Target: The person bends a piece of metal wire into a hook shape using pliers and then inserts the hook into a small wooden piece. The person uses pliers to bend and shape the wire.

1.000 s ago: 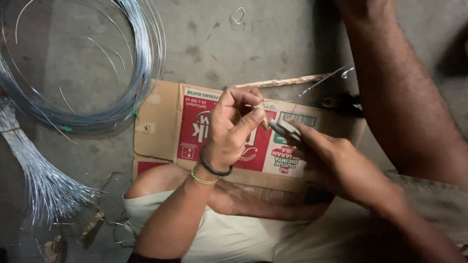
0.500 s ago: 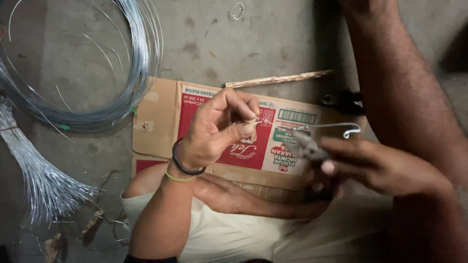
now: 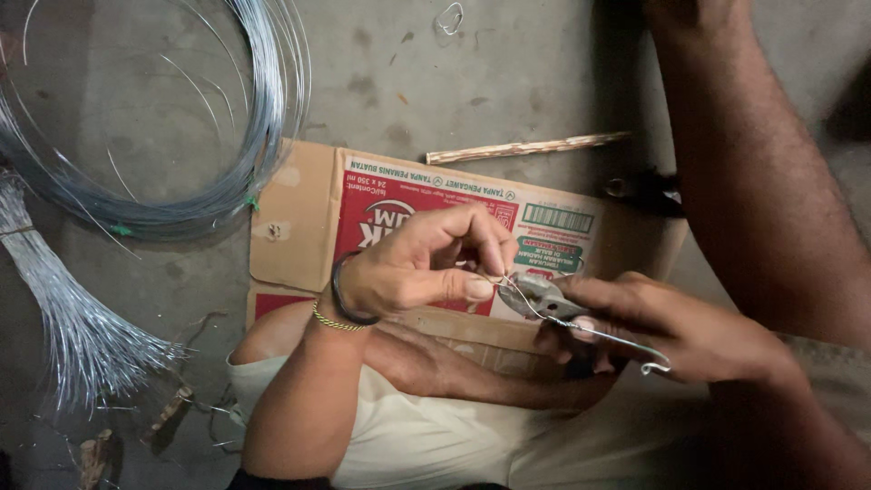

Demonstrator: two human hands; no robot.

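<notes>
My left hand [image 3: 426,268], with a dark band and a gold bracelet at the wrist, pinches the end of a thin steel wire piece [image 3: 590,331] between thumb and fingertips. My right hand [image 3: 671,327] grips grey pliers [image 3: 535,295], whose jaws meet the wire right beside my left fingertips. The wire runs to the right across my right hand and ends in a small hook near its lower edge. Both hands hover above a flattened red and brown cardboard box [image 3: 299,218] lying on the concrete floor.
A large coil of grey wire [image 3: 263,118] lies at the upper left. A bundle of straight cut wires [image 3: 63,308] fans out at the left. A thin wooden stick [image 3: 526,147] rests beyond the box. A small bent wire loop [image 3: 449,16] sits at the top. My bare leg [image 3: 753,181] fills the right.
The hands parted for a moment, the right one drawing the hooked wire rightward. Now they are together again lower down, with the pliers at my left fingertips.
</notes>
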